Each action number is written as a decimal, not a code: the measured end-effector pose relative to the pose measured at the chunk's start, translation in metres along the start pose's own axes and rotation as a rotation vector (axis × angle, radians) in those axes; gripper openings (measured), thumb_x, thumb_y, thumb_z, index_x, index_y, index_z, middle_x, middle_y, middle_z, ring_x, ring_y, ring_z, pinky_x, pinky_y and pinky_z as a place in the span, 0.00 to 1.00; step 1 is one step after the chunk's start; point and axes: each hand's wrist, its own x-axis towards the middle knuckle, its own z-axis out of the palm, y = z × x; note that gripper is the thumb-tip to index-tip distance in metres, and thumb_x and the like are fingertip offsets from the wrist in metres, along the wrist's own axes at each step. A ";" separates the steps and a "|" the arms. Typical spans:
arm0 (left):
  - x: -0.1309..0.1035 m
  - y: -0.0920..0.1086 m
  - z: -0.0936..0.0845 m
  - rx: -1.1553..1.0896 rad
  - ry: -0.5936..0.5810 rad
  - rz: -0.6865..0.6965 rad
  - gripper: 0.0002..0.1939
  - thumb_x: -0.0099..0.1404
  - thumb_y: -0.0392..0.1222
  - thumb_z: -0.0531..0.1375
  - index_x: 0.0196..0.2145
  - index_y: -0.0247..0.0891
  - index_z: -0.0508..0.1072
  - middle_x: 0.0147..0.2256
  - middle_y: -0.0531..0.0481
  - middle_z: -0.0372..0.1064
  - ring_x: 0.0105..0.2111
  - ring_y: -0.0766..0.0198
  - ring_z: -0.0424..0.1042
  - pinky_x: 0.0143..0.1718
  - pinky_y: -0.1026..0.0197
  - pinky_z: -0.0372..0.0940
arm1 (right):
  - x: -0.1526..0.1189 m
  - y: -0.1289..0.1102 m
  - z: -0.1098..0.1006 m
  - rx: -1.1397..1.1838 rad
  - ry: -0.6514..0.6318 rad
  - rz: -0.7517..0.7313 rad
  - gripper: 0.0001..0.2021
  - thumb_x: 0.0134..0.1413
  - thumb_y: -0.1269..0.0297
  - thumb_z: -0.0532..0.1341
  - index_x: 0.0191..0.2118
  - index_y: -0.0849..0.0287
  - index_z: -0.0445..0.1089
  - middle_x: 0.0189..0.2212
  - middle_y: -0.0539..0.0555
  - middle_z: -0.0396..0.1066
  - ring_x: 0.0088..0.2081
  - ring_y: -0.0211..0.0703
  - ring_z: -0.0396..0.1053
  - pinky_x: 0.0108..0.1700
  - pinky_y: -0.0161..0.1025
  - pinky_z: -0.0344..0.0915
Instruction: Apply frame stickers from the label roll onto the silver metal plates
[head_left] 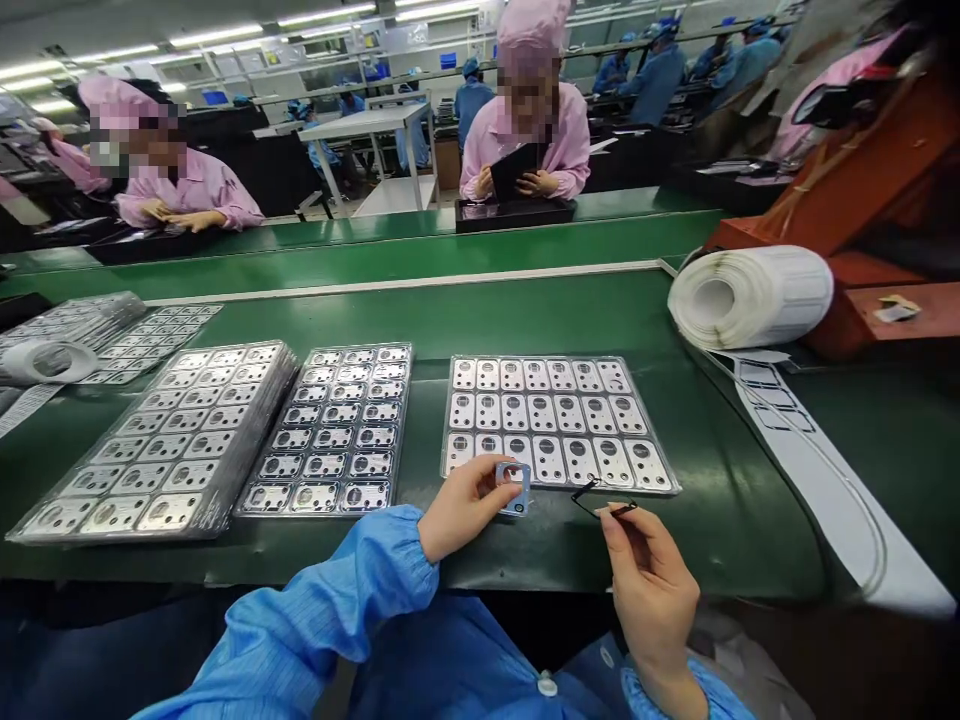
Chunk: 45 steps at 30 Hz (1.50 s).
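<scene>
Between thumb and fingers, my left hand (469, 505) pinches a small plate (516, 488) with a bluish edge and a round opening, over the front edge of a clear tray (551, 410). That tray holds rows of silvery plates. To the right, my right hand (649, 575) grips a thin black frame (600, 498) at one corner; the frame hangs tilted, apart from the small plate. Left of my hands lie a tray of similar parts (334, 430) and a tall stack of such trays (161, 435).
A roll of white labels (750, 298) trails a strip (832, 480) down the right side, beside an orange machine (892, 190). More trays (161, 340) and a white roll (49, 360) lie far left. People in pink sit across the green bench (360, 290).
</scene>
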 end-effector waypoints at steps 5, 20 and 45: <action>0.013 -0.010 0.029 -0.265 -0.264 -0.219 0.27 0.56 0.62 0.62 0.39 0.37 0.63 0.35 0.49 0.67 0.28 0.65 0.73 0.21 0.66 0.65 | -0.003 -0.010 -0.020 -0.040 0.033 0.089 0.09 0.56 0.59 0.67 0.40 0.58 0.74 0.37 0.56 0.73 0.34 0.44 0.73 0.38 0.41 0.74; 0.024 -0.014 0.035 -0.448 -0.266 -0.251 0.26 0.61 0.56 0.62 0.49 0.36 0.64 0.35 0.47 0.72 0.33 0.63 0.76 0.25 0.68 0.64 | 0.011 -0.019 -0.002 0.160 0.003 0.430 0.19 0.47 0.48 0.69 0.35 0.60 0.75 0.25 0.52 0.71 0.21 0.35 0.59 0.23 0.35 0.59; 0.021 -0.014 0.039 -0.569 -0.230 -0.312 0.27 0.64 0.61 0.57 0.48 0.35 0.66 0.36 0.44 0.74 0.31 0.64 0.75 0.27 0.67 0.65 | 0.001 -0.018 0.010 0.017 -0.086 0.334 0.12 0.54 0.55 0.66 0.38 0.58 0.74 0.30 0.53 0.74 0.29 0.41 0.70 0.33 0.38 0.68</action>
